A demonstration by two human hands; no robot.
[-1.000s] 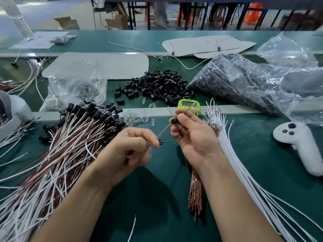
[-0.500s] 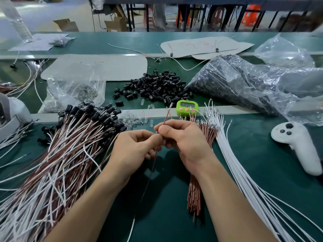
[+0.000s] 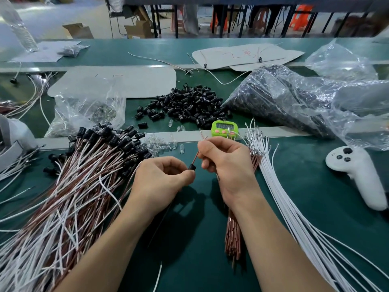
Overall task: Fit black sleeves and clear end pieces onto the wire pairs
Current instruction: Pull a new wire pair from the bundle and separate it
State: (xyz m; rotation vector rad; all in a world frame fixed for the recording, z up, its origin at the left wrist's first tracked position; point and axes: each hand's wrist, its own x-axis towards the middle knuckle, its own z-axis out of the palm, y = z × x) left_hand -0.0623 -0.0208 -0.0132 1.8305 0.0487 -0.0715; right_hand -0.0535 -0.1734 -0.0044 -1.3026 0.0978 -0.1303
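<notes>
green desk (image 3: 315,218) stretches under everything, stock kept within reach: spare sleeves (image 3: 185,106) heaped ahead of both sets of fingers, clear end pieces (image 3: 160,146) scattered just ahead of the left, finished pairs (image 3: 84,175) piled out to the left, bare brown wires (image 3: 232,234) under my right wrist. my left fingers (image 3: 186,177) are curled in, thumb and forefinger pinching one black sleeve (image 3: 192,167) that is threaded on a brown wire (image 3: 195,157). my right fingers (image 3: 210,145) are closed round that wire higher up, its metal ends (image 3: 202,134) poking out above, so i judge one side steadies while the other slides. half a second ago both sets of fingers were pressed together with the sleeve hidden; now they sit apart and the sleeve shows between them, lower on the wire.
</notes>
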